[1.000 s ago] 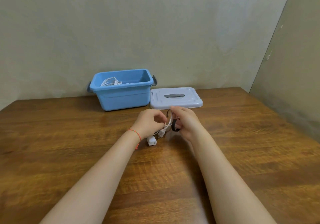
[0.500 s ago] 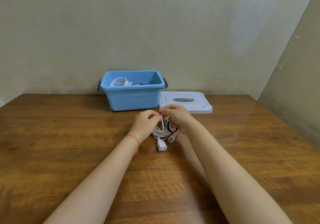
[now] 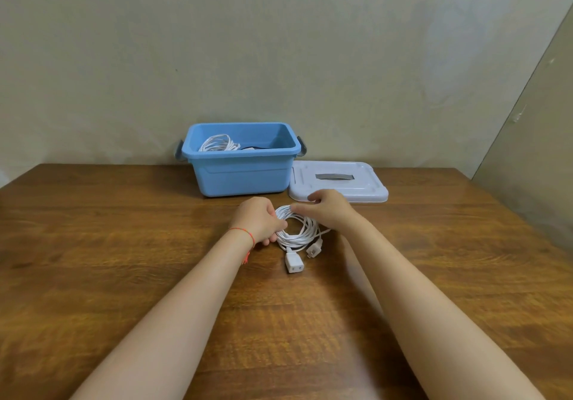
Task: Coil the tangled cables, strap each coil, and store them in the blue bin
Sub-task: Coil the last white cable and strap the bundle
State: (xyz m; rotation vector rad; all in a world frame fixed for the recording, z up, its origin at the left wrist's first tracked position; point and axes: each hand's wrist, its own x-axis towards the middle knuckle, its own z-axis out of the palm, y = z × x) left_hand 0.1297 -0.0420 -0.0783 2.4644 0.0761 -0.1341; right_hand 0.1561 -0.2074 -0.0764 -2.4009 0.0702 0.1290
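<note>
Head view: left hand [image 3: 259, 220] and right hand [image 3: 328, 210] grip the white cable coil [image 3: 297, 229], hiding its top.

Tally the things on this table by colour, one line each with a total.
White: 2, the cable coil on the table and the coil in the bin
Blue: 1, the bin
Pale grey: 1, the lid
Total: 4

- The bin [image 3: 238, 176] stood at the back of the bench [image 3: 124, 244], a coil [image 3: 217, 143] inside it
- The lid [image 3: 366, 187] lay just right of it
- Another coil [image 3: 299, 229] lay in front, between both hands
</note>
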